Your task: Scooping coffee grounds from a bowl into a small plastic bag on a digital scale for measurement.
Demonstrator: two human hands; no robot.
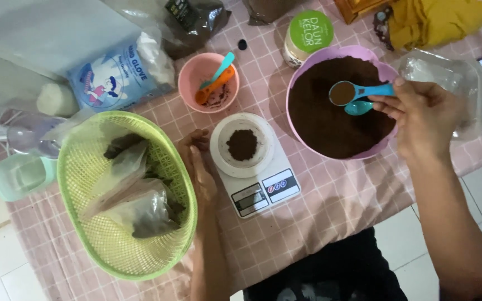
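Note:
My right hand (422, 114) holds a set of blue measuring spoons (358, 95) over a large purple bowl (385, 72) full of dark brown powder; one spoon carries a scoop of it. A white kitchen scale (274, 181) stands in front of me with a small white dish (222, 153) on it, holding a little heap of the same powder. My left hand (196, 161) rests flat on the pink checked cloth beside the scale's left edge, fingers together, holding nothing.
A light green basket (79, 167) with filled plastic bags sits at left. Behind are a small pink bowl (193, 78) with orange and teal spoons, a green-lidded jar (307, 33), a glove packet (115, 75), a clear plastic container (453, 78) and a mint cup (20, 175).

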